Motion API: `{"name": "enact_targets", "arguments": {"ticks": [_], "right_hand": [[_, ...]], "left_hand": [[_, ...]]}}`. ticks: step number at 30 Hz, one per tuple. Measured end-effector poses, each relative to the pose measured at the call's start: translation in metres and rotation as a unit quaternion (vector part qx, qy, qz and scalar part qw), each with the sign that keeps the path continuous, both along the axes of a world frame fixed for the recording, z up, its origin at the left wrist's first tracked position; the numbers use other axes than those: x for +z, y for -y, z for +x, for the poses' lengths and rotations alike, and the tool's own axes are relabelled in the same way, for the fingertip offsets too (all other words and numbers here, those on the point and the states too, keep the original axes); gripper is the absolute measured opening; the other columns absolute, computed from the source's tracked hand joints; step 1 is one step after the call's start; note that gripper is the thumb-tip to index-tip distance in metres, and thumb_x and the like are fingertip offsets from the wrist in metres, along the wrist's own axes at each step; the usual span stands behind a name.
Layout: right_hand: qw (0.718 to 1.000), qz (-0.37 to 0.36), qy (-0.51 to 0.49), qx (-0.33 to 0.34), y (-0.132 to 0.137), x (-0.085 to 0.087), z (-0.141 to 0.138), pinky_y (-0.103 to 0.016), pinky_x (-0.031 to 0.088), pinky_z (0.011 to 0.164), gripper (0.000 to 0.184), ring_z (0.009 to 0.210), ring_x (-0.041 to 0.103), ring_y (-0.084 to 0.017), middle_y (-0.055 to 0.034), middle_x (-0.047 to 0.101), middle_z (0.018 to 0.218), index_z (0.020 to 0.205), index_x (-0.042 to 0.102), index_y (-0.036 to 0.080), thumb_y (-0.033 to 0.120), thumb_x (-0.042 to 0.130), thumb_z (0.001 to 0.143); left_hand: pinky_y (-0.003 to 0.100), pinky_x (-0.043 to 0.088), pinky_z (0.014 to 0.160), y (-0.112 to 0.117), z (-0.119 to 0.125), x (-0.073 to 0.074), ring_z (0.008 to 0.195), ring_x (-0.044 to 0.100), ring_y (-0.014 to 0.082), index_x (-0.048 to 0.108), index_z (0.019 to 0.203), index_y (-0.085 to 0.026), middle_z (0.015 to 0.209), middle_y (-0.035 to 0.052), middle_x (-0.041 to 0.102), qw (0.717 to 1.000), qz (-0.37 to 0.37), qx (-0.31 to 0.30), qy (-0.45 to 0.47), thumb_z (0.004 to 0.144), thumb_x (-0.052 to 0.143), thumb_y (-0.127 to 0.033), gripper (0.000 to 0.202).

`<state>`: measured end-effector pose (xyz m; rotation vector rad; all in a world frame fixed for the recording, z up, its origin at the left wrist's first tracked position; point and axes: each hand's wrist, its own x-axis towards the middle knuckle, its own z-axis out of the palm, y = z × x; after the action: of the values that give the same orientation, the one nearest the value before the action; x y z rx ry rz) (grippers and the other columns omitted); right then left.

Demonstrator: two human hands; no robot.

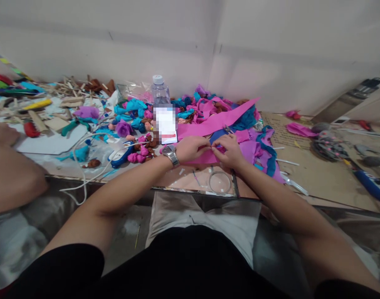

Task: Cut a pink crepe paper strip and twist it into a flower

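Note:
My left hand (191,148), with a metal watch on the wrist, and my right hand (229,150) meet at the middle of the table. Both are closed in a pinch on a small piece of pink fabric (208,157) lying under them. A long pink strip (219,119) runs up and to the right just behind the hands, over blue and purple scraps (258,149). A roll of clear tape (219,182) lies on the table just in front of my right hand.
A plastic water bottle (159,90) stands at the back, a phone (165,124) below it. Small fabric roses (140,151), teal and purple scraps, wooden sticks (68,89) and a white cable (84,166) crowd the left. Another person's arm (12,174) rests at far left. Grey objects (330,145) lie at right.

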<state>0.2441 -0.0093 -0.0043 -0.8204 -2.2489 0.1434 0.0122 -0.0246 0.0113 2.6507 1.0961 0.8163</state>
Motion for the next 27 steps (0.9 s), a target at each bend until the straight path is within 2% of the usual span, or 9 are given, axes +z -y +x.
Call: {"name": "enact_targets", "arguments": {"ticks": [10,16,27], "right_hand": [[1.000,0.002,-0.003,-0.014,0.0005,-0.0045,-0.0029,-0.047,0.032,0.096,0.010,0.095,0.064,-0.025,-0.0049,0.075,0.093,0.090,0.064,0.023,0.031,0.059,0.095],[1.000,0.004,-0.002,0.000,0.0032,-0.0009,-0.0017,-0.048,0.031,0.097,0.014,0.095,0.065,-0.025,-0.0043,0.077,0.092,0.089,0.065,0.024,0.034,0.062,0.096],[0.999,0.012,0.030,0.003,-0.0020,-0.0010,0.0002,-0.047,0.031,0.095,0.012,0.096,0.063,-0.026,-0.0053,0.075,0.092,0.091,0.063,0.024,0.031,0.057,0.097]], "left_hand": [[0.032,0.045,0.079,0.0014,0.0018,-0.0014,0.093,0.072,0.0216,0.076,0.110,-0.020,0.105,0.0077,0.081,1.000,-0.006,0.012,0.004,0.103,0.058,-0.033,0.023],[0.031,0.041,0.073,0.0042,0.0029,-0.0008,0.086,0.070,0.0205,0.076,0.100,-0.020,0.096,0.0061,0.080,1.000,-0.001,0.010,-0.003,0.099,0.057,-0.029,0.021],[0.031,0.043,0.076,0.0029,0.0038,-0.0016,0.088,0.071,0.0204,0.078,0.107,-0.020,0.102,0.0066,0.081,1.000,-0.026,0.006,0.013,0.102,0.058,-0.035,0.025]]}}
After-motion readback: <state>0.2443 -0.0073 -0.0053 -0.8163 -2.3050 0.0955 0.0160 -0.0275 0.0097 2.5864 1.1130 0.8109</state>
